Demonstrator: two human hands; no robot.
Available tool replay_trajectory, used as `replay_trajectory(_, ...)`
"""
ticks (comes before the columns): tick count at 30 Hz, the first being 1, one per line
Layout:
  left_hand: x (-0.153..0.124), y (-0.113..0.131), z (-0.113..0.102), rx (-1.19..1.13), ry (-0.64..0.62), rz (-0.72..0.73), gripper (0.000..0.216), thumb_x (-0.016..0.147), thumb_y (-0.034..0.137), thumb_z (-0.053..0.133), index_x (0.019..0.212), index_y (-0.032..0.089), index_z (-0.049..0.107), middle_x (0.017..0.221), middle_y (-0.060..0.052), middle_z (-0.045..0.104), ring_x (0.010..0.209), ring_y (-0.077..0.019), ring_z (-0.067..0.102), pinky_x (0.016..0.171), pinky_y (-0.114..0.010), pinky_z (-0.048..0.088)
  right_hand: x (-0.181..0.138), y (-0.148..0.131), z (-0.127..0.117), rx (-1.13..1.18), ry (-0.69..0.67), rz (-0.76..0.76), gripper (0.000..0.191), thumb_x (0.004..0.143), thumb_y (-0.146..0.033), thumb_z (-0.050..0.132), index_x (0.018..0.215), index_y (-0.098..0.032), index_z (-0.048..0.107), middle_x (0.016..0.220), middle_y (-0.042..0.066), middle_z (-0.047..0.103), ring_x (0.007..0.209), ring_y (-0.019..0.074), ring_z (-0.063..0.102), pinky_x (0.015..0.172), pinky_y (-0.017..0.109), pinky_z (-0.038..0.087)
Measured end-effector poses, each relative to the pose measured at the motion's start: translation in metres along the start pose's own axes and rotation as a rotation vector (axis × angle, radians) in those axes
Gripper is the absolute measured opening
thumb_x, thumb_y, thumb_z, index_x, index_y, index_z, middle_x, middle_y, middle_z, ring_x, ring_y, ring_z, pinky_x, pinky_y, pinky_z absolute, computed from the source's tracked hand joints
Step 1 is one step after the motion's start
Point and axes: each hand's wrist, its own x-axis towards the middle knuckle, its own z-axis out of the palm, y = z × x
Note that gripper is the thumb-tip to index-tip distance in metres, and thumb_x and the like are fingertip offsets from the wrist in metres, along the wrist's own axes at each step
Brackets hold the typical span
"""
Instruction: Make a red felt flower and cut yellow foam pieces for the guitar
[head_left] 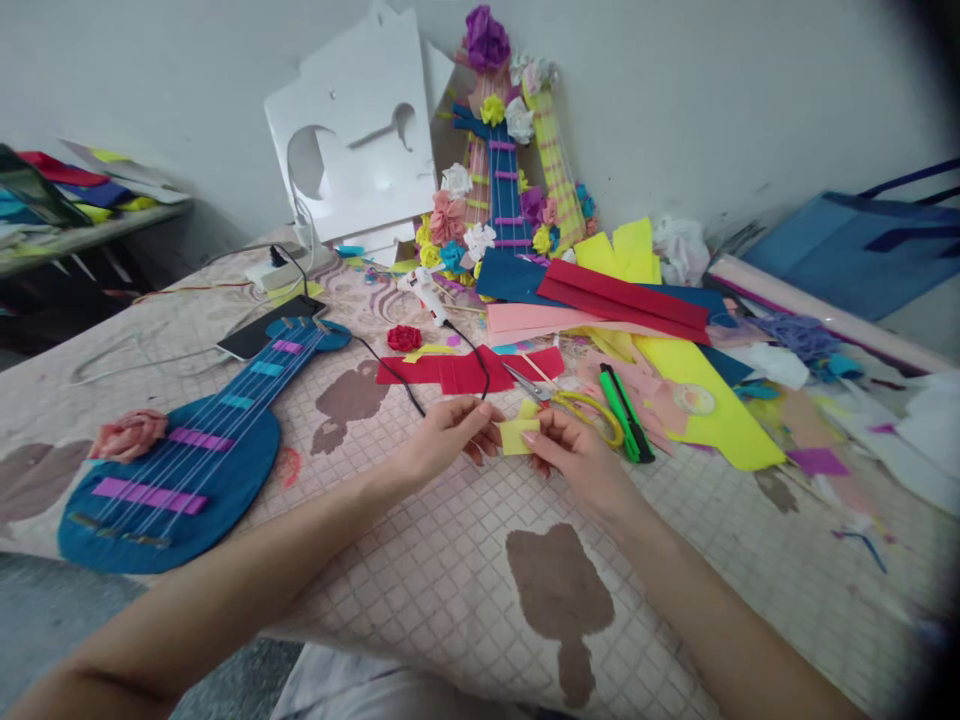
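A small piece of yellow crepe paper is held up between my two hands, just above the table. My right hand pinches it with the thumb lying across its right side. At its left edge, my left hand is closed with the fingertips against the paper; the exact grip is partly hidden. Yellow-handled scissors lie right behind my right hand, beside a green box cutter. Behind my hands is a strip of red crepe paper, with the black cord of a white glue gun crossing it.
At the left lies a blue paper-covered guitar with a pink paper flower. A phone and a power strip are behind it. A red flower, stacked coloured paper and decorated guitars sit farther back.
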Motion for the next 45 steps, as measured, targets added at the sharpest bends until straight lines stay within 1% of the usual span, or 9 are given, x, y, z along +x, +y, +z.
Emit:
replay_trajectory(6, 0.001, -0.010, 0.002, 0.011, -0.041, 0.034, 0.035, 0.072, 0.035, 0.073, 0.093, 0.012, 0.056, 0.071, -0.001, 0.062, 0.059, -0.0085, 0.056, 0.056, -0.022, 0.044, -0.001, -0.003, 0.003, 0.029, 0.013, 0.005, 0.024, 0.076, -0.039, 0.068, 0.074, -0.020, 0.055, 0.057, -0.005, 0.053, 0.051, 0.0091, 0.047, 0.047, 0.023, 0.038)
replay_trajectory(12, -0.001, -0.012, 0.004, 0.000, -0.045, 0.148, 0.042, 0.077, 0.035, 0.067, 0.109, 0.014, 0.048, 0.068, 0.002, 0.060, 0.059, -0.0094, 0.055, 0.057, -0.023, 0.044, -0.001, -0.002, 0.004, 0.033, 0.019, 0.019, 0.027, 0.074, -0.042, 0.069, 0.072, -0.020, 0.053, 0.055, -0.006, 0.050, 0.049, 0.0084, 0.045, 0.047, 0.023, 0.036)
replay_trajectory(17, 0.000, -0.012, 0.003, 0.020, -0.083, 0.040, 0.034, 0.070, 0.036, 0.074, 0.086, 0.011, 0.057, 0.068, 0.000, 0.060, 0.058, -0.0075, 0.053, 0.054, -0.020, 0.040, 0.000, -0.002, 0.002, -0.044, -0.080, 0.003, 0.026, 0.077, -0.042, 0.067, 0.075, -0.020, 0.053, 0.059, -0.006, 0.051, 0.050, 0.0082, 0.047, 0.048, 0.023, 0.038)
replay_trajectory(26, 0.004, -0.014, -0.002, -0.045, -0.047, -0.005, 0.031, 0.068, 0.037, 0.075, 0.075, 0.012, 0.059, 0.061, 0.002, 0.056, 0.054, -0.0063, 0.051, 0.053, -0.020, 0.040, 0.003, -0.010, -0.023, -0.152, 0.151, -0.076, 0.028, 0.083, -0.048, 0.059, 0.079, -0.020, 0.057, 0.069, -0.001, 0.060, 0.053, 0.0094, 0.050, 0.046, 0.023, 0.038)
replay_trajectory(31, 0.002, -0.016, 0.000, 0.000, -0.081, 0.028, 0.032, 0.070, 0.039, 0.073, 0.077, 0.011, 0.059, 0.065, 0.001, 0.056, 0.057, -0.0071, 0.050, 0.054, -0.021, 0.039, -0.003, -0.008, -0.007, -0.077, -0.074, 0.011, 0.025, 0.079, -0.044, 0.065, 0.080, -0.021, 0.056, 0.064, -0.004, 0.056, 0.053, 0.0095, 0.049, 0.047, 0.023, 0.039)
replay_trajectory(35, -0.001, -0.011, 0.001, 0.037, -0.109, 0.148, 0.031, 0.084, 0.035, 0.059, 0.108, 0.015, 0.055, 0.074, 0.000, 0.057, 0.065, -0.0096, 0.054, 0.060, -0.023, 0.044, -0.004, -0.005, 0.001, 0.022, -0.111, 0.073, 0.024, 0.076, -0.038, 0.068, 0.075, -0.020, 0.053, 0.059, -0.005, 0.054, 0.051, 0.0081, 0.047, 0.047, 0.022, 0.037)
replay_trajectory(38, -0.004, -0.006, 0.000, 0.107, -0.207, 0.309, 0.042, 0.085, 0.017, 0.052, 0.125, 0.022, 0.043, 0.091, -0.002, 0.059, 0.080, -0.0118, 0.056, 0.069, -0.025, 0.046, -0.004, -0.007, -0.001, 0.113, -0.077, 0.128, 0.024, 0.072, -0.037, 0.072, 0.074, -0.020, 0.054, 0.060, -0.006, 0.054, 0.050, 0.0074, 0.046, 0.047, 0.022, 0.036)
replay_trajectory(41, -0.005, -0.003, -0.001, 0.263, -0.206, 0.427, 0.036, 0.077, 0.005, 0.052, 0.110, 0.019, 0.054, 0.102, -0.005, 0.059, 0.090, -0.0135, 0.057, 0.075, -0.026, 0.047, -0.005, -0.012, -0.004, 0.165, -0.075, 0.189, 0.026, 0.069, -0.037, 0.074, 0.075, -0.020, 0.054, 0.061, -0.005, 0.056, 0.050, 0.0074, 0.048, 0.047, 0.022, 0.036)
replay_trajectory(45, -0.004, -0.005, -0.002, 0.315, -0.152, 0.411, 0.012, 0.078, 0.011, 0.057, 0.088, 0.015, 0.062, 0.093, -0.006, 0.061, 0.086, -0.0145, 0.058, 0.077, -0.029, 0.048, -0.007, -0.015, -0.005, 0.147, -0.104, 0.208, 0.030, 0.069, -0.041, 0.074, 0.072, -0.019, 0.054, 0.060, -0.005, 0.056, 0.049, 0.0071, 0.047, 0.046, 0.022, 0.036)
